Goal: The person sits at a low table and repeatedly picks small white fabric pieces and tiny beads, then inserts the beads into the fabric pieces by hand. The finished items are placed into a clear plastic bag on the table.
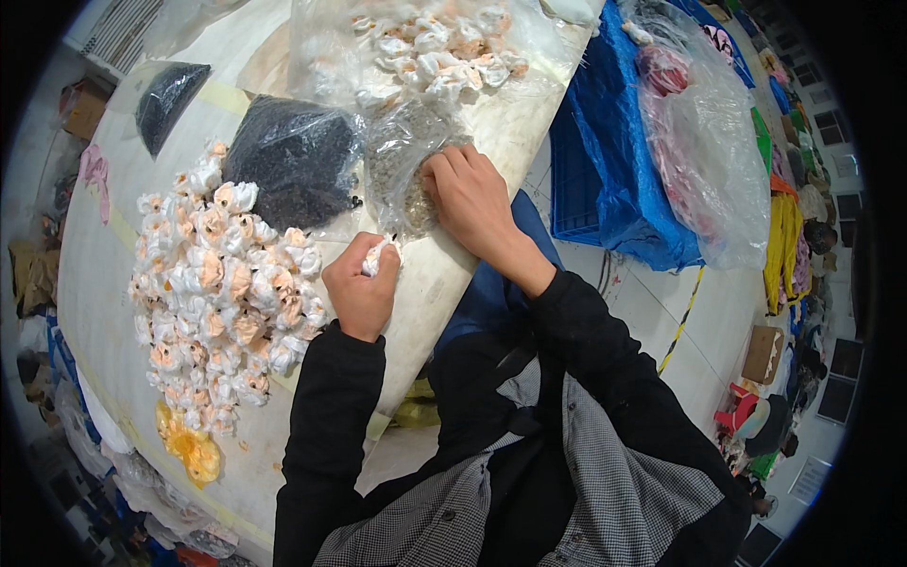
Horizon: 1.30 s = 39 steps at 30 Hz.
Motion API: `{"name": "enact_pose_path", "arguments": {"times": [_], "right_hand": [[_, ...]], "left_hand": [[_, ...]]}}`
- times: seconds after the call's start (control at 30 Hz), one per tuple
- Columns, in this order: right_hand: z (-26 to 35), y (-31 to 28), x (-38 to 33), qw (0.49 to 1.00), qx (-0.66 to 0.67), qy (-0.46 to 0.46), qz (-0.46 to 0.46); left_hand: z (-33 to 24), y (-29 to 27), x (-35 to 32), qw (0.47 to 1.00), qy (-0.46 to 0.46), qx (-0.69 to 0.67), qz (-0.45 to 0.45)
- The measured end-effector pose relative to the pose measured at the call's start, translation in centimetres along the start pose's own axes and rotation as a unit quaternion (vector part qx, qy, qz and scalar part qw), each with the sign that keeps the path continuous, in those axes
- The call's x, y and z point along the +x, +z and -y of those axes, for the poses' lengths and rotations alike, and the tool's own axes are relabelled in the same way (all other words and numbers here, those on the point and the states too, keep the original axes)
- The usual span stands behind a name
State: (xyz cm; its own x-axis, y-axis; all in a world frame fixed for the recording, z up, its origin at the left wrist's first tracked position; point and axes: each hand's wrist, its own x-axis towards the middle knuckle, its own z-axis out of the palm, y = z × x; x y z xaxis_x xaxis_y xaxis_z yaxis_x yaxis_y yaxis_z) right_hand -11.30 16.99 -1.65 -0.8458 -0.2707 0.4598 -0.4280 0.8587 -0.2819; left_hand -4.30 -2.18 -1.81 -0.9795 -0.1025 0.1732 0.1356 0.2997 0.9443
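My left hand (pixel 361 293) is closed round a small white ruffled piece (pixel 376 257), which looks like a fabric flower with a dark tip sticking out of it. My right hand (pixel 472 200) rests at a clear plastic bag (pixel 402 156) of small greyish-beige bits. Its fingers are curled together, their tips hidden against the bits, so what they pinch does not show. Left of my left hand lies a big heap of white and peach fabric flowers (pixel 222 283). Behind it sits a clear bag of small black bits (pixel 295 161), a few of them spilled beside it.
More white and peach flowers (pixel 439 47) lie on clear plastic at the far side. A second dark bag (pixel 170 104) and a yellow flower-like piece (pixel 192 446) are on the pale table (pixel 104 312). To the right stands a blue crate (pixel 576 203) with a blue liner and clear plastic.
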Motion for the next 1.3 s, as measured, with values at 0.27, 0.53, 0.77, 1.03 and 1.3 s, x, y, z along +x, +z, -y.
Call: {"name": "enact_pose_path", "arguments": {"times": [0.27, 0.53, 0.77, 1.03, 1.3], "right_hand": [[0.4, 0.3, 0.0, 0.998, -0.06, 0.002, 0.012], [0.3, -0.2, -0.3, 0.997, 0.075, 0.016, -0.031], [0.6, -2.5, -0.2, 0.93, 0.323, 0.173, -0.001], [1.0, -2.7, -0.8, 0.881, 0.398, 0.249, 0.056], [1.4, -2.5, -1.5, 0.88, 0.407, 0.242, 0.032]], "left_hand": [[-0.1, -0.2, 0.0, 1.0, 0.006, 0.02, 0.013], [-0.2, -0.1, -0.1, 1.0, 0.004, -0.003, 0.024], [-0.1, -0.2, -0.1, 0.999, -0.003, -0.003, 0.037], [-0.3, -0.4, -0.1, 0.999, -0.009, 0.003, 0.051], [0.0, -0.2, 0.0, 0.998, 0.002, -0.024, 0.056]]}}
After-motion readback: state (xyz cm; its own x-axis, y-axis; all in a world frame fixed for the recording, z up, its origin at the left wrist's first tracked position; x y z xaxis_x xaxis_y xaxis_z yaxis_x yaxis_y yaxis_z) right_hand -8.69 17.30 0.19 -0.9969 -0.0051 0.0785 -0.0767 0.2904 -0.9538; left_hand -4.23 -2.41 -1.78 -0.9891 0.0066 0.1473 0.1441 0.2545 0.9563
